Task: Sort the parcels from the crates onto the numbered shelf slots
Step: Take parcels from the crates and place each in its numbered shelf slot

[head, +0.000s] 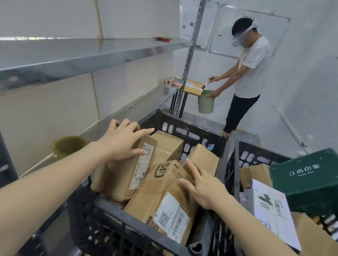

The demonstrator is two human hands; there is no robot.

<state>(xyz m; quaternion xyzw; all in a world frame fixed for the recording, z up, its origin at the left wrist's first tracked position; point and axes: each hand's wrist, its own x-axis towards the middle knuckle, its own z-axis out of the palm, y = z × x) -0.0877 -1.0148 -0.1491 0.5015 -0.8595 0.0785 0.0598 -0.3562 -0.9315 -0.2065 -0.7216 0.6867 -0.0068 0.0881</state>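
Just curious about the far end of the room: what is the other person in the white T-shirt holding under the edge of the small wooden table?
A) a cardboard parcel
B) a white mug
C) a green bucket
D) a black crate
C: the person in the white T-shirt steadies a green bucket below the wooden table edge.

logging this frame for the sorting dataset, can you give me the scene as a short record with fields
left hand: laid open on the upright brown parcel
right hand: open, on the SF-marked parcel
near crate: black, several brown parcels inside
second crate: on the right, holds a white parcel and a dark green box
shelves: metal, on the left, no parcels visible
background: another person at a small table with a green bucket
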